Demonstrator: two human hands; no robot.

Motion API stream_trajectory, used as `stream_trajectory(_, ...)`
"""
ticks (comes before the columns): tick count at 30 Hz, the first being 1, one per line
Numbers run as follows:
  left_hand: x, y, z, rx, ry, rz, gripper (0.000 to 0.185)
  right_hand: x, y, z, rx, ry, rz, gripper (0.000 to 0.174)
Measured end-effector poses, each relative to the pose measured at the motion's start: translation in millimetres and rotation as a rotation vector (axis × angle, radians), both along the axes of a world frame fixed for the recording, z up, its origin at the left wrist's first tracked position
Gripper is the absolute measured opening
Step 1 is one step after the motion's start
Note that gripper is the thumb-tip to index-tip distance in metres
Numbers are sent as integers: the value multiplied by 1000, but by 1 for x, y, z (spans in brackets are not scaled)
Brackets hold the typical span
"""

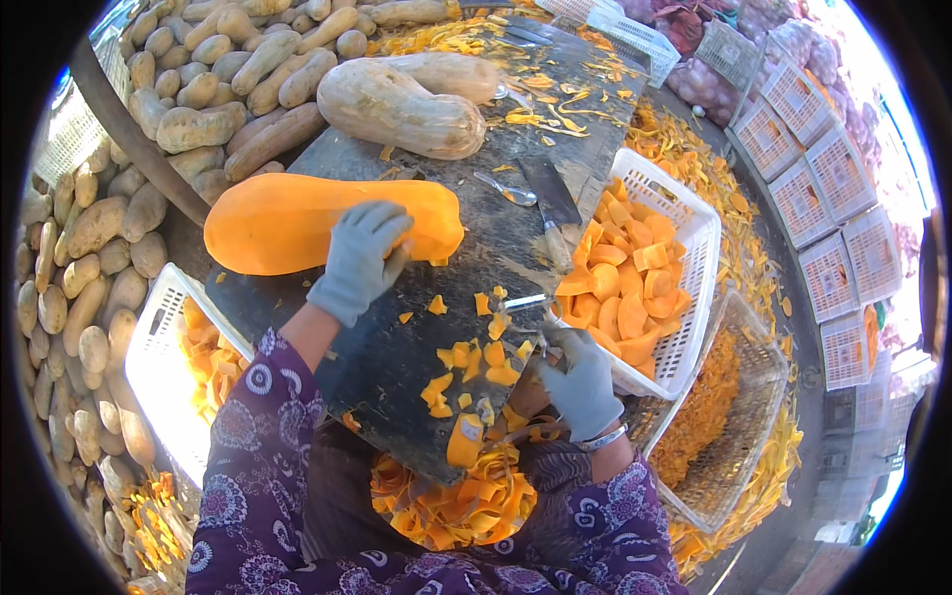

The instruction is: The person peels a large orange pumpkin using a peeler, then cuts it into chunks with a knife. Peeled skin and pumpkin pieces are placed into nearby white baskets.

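A peeled orange squash [275, 223] lies crosswise on the dark work board [506, 245]. My left hand [364, 256], in a grey glove, grips its narrower part from above, fingers curled over the flesh. My right hand [580, 383], gloved too, is closed around a metal peeler [526, 302] at the board's right edge. Small orange squash pieces [476, 357] are scattered between my hands. Beyond the peeled squash sit unpeeled squashes [401, 108]. A cleaver [550, 193] and a spoon [507, 190] lie on the board's right side.
A white crate [695, 223] of cut squash stands right of the board, another crate [152, 357] left. A basket [758, 446] holds orange pulp. Peelings [454, 506] are heaped below the board's near edge. Whole squashes [97, 275] cover the left; stacked crates [811, 193] stand far right.
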State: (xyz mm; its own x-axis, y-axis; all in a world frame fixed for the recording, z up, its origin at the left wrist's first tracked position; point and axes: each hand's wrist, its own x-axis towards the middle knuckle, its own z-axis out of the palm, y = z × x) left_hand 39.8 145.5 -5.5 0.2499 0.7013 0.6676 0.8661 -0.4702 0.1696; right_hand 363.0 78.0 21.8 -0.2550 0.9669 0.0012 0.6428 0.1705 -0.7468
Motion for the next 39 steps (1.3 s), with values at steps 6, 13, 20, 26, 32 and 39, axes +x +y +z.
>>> stream_trajectory(6,14,-37,-24,-95,182,-77,21,-6,10,11,-38,249,-74,46)
stream_trajectory(13,31,-45,-46,-309,155,-93,29,8,12,25,-7,248,-144,47)
stream_trajectory(20,68,-29,-96,-503,-37,64,46,23,14,29,10,289,-173,46)
stream_trajectory(26,123,-48,-93,-562,-46,-367,47,29,19,29,-10,316,-214,45)
stream_trajectory(32,166,-155,-79,-823,-69,-816,48,31,21,15,139,391,-219,46)
stream_trajectory(39,143,-170,-41,-685,-272,-584,48,27,25,14,170,358,-186,47)
